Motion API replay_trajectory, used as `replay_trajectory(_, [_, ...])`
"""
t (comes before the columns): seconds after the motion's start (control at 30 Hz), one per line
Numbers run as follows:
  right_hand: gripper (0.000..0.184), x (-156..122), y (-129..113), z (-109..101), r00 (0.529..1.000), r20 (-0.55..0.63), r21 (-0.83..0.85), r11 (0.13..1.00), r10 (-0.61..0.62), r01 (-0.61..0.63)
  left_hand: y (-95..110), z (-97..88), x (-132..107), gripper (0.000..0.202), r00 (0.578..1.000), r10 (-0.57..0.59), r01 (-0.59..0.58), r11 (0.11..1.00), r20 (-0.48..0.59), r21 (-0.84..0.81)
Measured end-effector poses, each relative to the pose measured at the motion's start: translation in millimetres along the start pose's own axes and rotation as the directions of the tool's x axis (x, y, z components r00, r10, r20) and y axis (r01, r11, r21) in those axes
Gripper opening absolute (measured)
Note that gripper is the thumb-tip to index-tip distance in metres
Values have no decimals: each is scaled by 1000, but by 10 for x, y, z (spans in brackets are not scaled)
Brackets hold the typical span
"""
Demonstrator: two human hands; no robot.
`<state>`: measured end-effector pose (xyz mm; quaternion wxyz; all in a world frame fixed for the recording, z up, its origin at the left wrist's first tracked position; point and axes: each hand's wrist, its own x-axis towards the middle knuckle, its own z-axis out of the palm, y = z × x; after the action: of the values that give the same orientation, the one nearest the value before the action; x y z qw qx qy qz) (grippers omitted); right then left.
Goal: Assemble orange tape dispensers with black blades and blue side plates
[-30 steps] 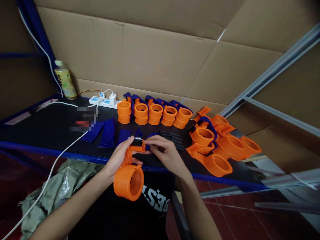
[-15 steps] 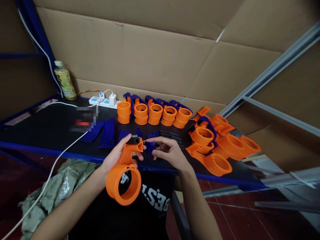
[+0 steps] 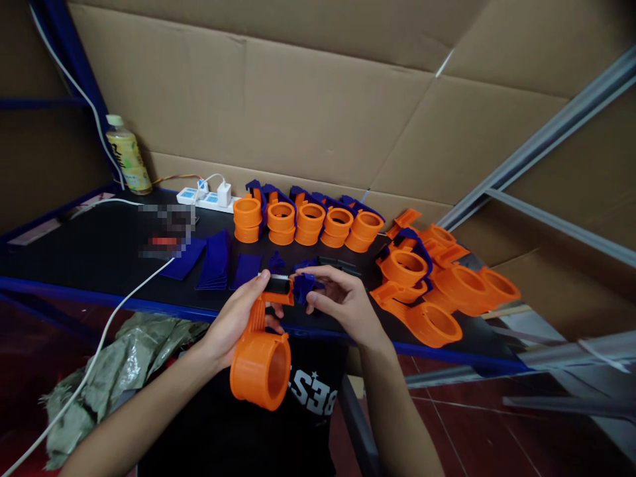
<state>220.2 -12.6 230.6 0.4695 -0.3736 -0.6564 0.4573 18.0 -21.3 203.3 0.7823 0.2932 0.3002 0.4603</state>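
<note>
My left hand (image 3: 237, 319) is closed round the neck of an orange plastic part (image 3: 261, 363), a wide ring with a stem; a small black piece sits at the stem's top. My right hand (image 3: 342, 303) pinches a small dark blue plastic piece (image 3: 302, 286) and holds it against the stem's top end. Both hands are in front of the black table (image 3: 89, 252), just above its blue front edge.
Five assembled orange-and-blue ring parts (image 3: 308, 222) stand in a row at the back. A pile of loose orange ring parts (image 3: 437, 291) lies to the right. Blue flat pieces (image 3: 213, 262) lie left of my hands. A power strip (image 3: 206, 197), a bottle (image 3: 126, 156) and a white cable (image 3: 114, 308) are at the left.
The orange part tilted, its ring swinging left and then back under my left hand. My right hand brought the blue piece up to the stem's top.
</note>
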Motion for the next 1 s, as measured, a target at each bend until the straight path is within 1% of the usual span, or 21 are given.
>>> replay_trajectory(0.17, [38, -20, -29, 20, 1000, -13, -60, 998, 9, -10, 41, 37, -36, 34, 1000, 9, -9, 1000, 2, 2])
replay_trajectory(0.27, [37, -60, -74, 24, 1000, -18, -144, 989, -13, 10, 56, 49, -52, 31, 999, 27, -27, 1000, 23, 5])
replay_trajectory(0.4, [36, -111, -149, 53, 996, -14, -281, 956, -91, 83, 34, 32, -41, 30, 999, 43, -43, 999, 12, 25])
replay_trajectory(0.5, [35, -135, -193, 87, 988, 6, -338, 930, -155, 148, 13, 15, -36, 26, 998, 60, -60, 997, 6, 57])
replay_trajectory(0.67, [35, -168, -222, 108, 975, 55, -408, 887, -213, 217, 38, 13, -80, 21, 996, 42, -50, 994, 83, 101])
replay_trajectory(0.8, [35, -178, -218, 101, 966, 75, -444, 859, -246, 254, 63, 8, -106, 19, 994, 14, -24, 996, 106, 89])
replay_trajectory(0.9, [33, -176, -216, 97, 960, 88, -461, 844, -266, 276, 63, -11, -96, 18, 990, -3, -8, 997, 140, 80])
replay_trajectory(1.0, [32, -173, -209, 90, 957, 105, -494, 821, -270, 285, 67, -26, -79, 14, 988, -14, 1, 996, 151, 87])
